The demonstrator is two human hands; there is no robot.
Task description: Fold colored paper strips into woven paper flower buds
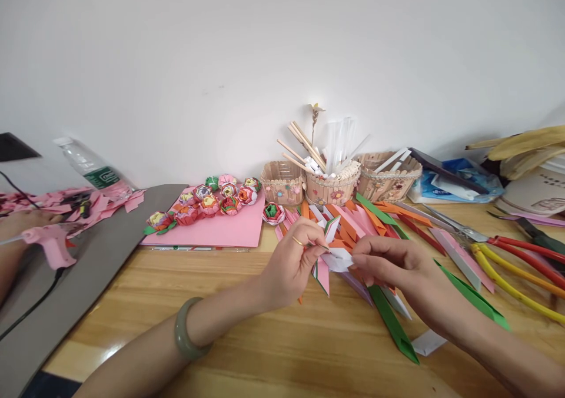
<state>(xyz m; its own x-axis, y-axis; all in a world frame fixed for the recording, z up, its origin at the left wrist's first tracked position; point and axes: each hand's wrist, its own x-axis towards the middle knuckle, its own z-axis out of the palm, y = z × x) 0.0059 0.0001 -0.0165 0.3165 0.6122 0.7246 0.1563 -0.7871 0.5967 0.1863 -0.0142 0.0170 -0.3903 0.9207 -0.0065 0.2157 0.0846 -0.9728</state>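
My left hand (289,262), with a ring on one finger, pinches a partly folded bundle of paper strips (323,277) in pink, green and white. A white folded paper piece (338,260) sticks out of this bundle toward the right. The fingertips of my right hand (397,268) are closed on the white piece's right end. Both hands are raised over a loose pile of folded paper strips (353,218) in orange, pink, green and white. My fingers hide part of the folds.
Finished paper flowers (209,205) sit on pink paper (220,233). Behind the pile stand decorated stick baskets (333,189) with rods. Red-handled scissors (525,251) and yellow-handled ones (516,283) lie right. At left, a co-worker's hand (22,227) is near a pink glue gun (52,245) and bottle (90,162).
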